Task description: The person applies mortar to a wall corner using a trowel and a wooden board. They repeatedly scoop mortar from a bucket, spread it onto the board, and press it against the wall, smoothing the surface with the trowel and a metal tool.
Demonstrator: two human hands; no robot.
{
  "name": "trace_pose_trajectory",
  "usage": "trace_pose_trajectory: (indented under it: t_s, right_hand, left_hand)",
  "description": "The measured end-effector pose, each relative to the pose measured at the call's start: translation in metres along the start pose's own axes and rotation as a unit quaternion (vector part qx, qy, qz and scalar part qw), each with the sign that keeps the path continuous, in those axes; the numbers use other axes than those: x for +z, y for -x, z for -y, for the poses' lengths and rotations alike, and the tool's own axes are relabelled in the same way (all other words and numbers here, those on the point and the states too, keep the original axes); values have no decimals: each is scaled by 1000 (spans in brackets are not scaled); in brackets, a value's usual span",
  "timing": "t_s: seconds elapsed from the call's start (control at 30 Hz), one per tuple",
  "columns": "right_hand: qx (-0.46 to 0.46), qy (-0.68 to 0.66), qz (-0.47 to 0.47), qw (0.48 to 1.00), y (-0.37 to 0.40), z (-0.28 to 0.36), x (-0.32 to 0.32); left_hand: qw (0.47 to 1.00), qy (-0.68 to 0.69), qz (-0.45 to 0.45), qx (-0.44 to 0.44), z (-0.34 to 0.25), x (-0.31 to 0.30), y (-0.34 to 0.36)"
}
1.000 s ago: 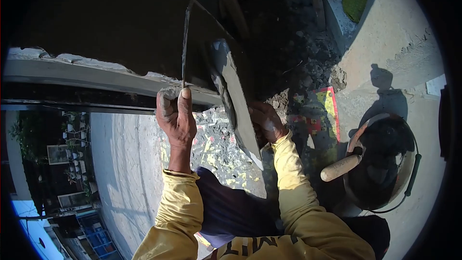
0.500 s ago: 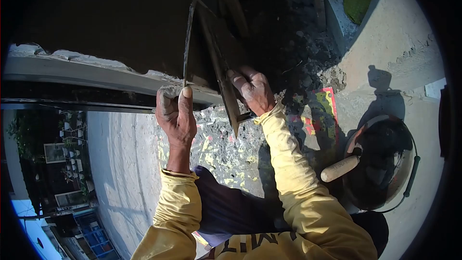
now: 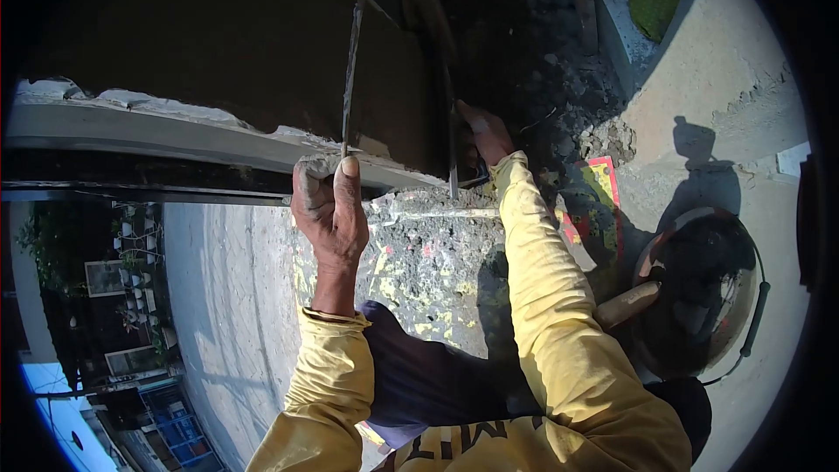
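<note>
While the left hand [image 3: 332,210] clenched the thin rod [image 3: 351,61] above its thumb and the right hand [image 3: 486,135] gripped the trowel [image 3: 452,157] alongside, a hard push might have skidded its blade onto those knuckles.

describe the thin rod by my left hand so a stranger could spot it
Start at the pale grey cement ledge crossing the left of the view, where the left hand is clenched. The thin dark metal rod rises from its thumb up across the shadowed wall, far narrower than the flat steel trowel the right hand holds edge-on beside it.
</note>
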State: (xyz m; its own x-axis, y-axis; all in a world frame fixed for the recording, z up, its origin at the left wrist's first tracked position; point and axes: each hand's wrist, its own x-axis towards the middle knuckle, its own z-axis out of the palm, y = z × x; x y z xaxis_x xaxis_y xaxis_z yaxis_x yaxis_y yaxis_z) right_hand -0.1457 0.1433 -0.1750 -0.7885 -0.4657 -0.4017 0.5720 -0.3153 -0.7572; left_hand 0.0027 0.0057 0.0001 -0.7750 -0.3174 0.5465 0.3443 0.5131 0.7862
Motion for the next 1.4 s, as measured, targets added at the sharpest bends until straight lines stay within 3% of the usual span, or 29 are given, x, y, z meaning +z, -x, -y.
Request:
trace_pose_trajectory:
  t_s: [0.13, 0.27, 0.33, 0.37, 0.43, 0.47, 0.57, 0.67, 0.77, 0.87, 0.9, 0.97, 1.0, 1.03, 1.1, 1.23, 1.3, 1.4]
  right_hand:
    - [-51, 12, 19, 998, 25, 67, 34]
    - [-311, 63, 49, 947, 57, 48, 49]
    - [-229, 56, 105, 966, 89, 31, 43]
    - [-114, 45, 142, 982, 110, 27, 35]
    - [-79, -31, 152, 985, 121, -6, 20]
    - [-27, -63, 76, 995, 127, -9, 19]
    - [-59, -94, -66, 992, 88, -47, -1]
    - [-48, -42, -99, 993, 50, -48, 2]
    - [-141, 115, -80, 980, 32, -21, 21]
    - [-234, 135, -36, 962, 89, 5, 45]
    - [-264, 214, -20, 940, 99, -4, 41]
    - [-275, 83, -5, 958, 119, -17, 41]
    - [-313, 76, -60, 945, 107, -32, 34]
    - [-186, 34, -87, 978, 94, -44, 18]
    - [21, -66, -136, 988, 61, -67, -12]
    - [51, -36, -108, 992, 8, -83, -26]
    - [15, 16, -86, 996, -7, -67, -21]
    - [46, -10, -8, 999, 9, 1, 4]
  left_hand:
    - [1000, -8, 2, 1, 2, -2, 1]
    - [1000, -8, -6, -2, 4, -1, 0]
    - [1000, -26, -9, 4, 2, -1, 0]
    - [999, -36, -11, 7, 2, -1, 0]
    - [999, -48, -18, 7, -1, 2, 0]
    - [999, -48, -19, 8, 0, 1, 0]
    - [999, -44, -22, 7, 2, 0, 1]
    - [999, -31, -14, 7, 3, 1, 0]
    - [999, -33, -7, 9, 3, -2, 1]
    - [999, -37, -5, 12, 3, -1, -1]
    - [999, -39, -8, 14, 3, -1, -1]
    - [999, -40, -8, 13, 3, -1, -1]
    - [999, -38, -8, 8, 2, 0, 0]
    - [999, -37, -9, 5, 0, 0, 0]
    - [998, -59, -4, 13, 0, -2, 0]
    - [1000, -15, -1, 7, 2, 0, 0]
    - [1000, -8, -2, 12, 3, 0, 0]
    - [1000, -16, -3, 10, 4, -1, -3]
